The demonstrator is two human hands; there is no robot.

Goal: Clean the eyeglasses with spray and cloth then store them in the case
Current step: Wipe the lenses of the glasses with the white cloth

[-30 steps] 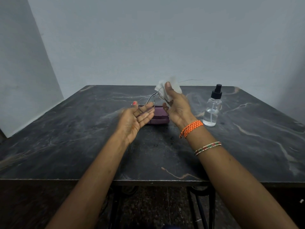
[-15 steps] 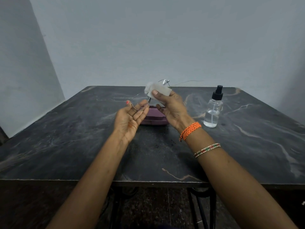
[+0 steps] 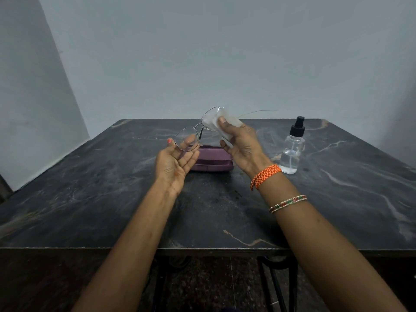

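Thin metal-framed eyeglasses (image 3: 198,129) hang in the air above the table, their temples spread out to both sides. My left hand (image 3: 177,162), palm up, holds the left lens by its rim. My right hand (image 3: 239,144) pinches a white cloth (image 3: 226,123) around the right lens, thumb on the near side. A purple case (image 3: 210,162) lies closed on the table just behind and below both hands, partly hidden by them. To the right of my right hand stands a clear spray bottle (image 3: 292,152) with a black pump top.
The dark marble table (image 3: 90,199) reaches to a near edge at the bottom, with black metal legs under it. Grey walls stand close behind and at the left. Bracelets circle my right wrist.
The glasses have tilted, with the right lens raised higher. My right hand with the cloth has shifted from the frame's middle onto the right lens. My left hand has stayed at the left lens.
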